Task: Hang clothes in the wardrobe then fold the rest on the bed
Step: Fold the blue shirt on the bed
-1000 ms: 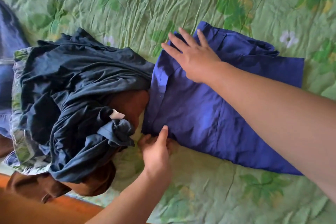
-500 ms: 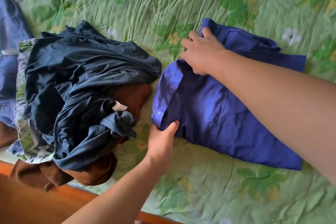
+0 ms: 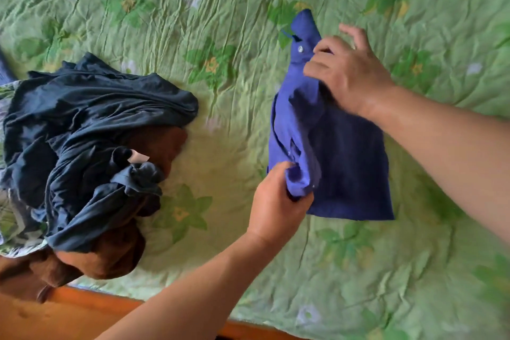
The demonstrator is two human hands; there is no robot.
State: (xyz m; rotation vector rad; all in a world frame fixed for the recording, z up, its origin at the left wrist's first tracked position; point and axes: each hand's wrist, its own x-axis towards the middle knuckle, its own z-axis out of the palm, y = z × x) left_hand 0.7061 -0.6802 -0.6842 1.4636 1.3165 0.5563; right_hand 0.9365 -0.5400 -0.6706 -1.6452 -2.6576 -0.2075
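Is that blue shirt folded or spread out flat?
Partly folded: the blue shirt is doubled over, left hand and right hand gripping its edge.

Fingertips of the left hand (image 3: pixel 276 207) are buried in a bunched fold of the violet-blue cotton shirt (image 3: pixel 345 163). The right hand (image 3: pixel 350 74) hides its own thumb and the shirt's upper part beneath its grip. By the bed's near edge, the brown garment (image 3: pixel 110 257) lies mostly under the crumpled navy jersey garment (image 3: pixel 91 119). A green-checked cloth (image 3: pixel 11 226) beneath them is cut by the picture's left edge. The small white label (image 3: pixel 138 158) is unreadable. The green floral bedcover (image 3: pixel 469 270) blurs toward the right.
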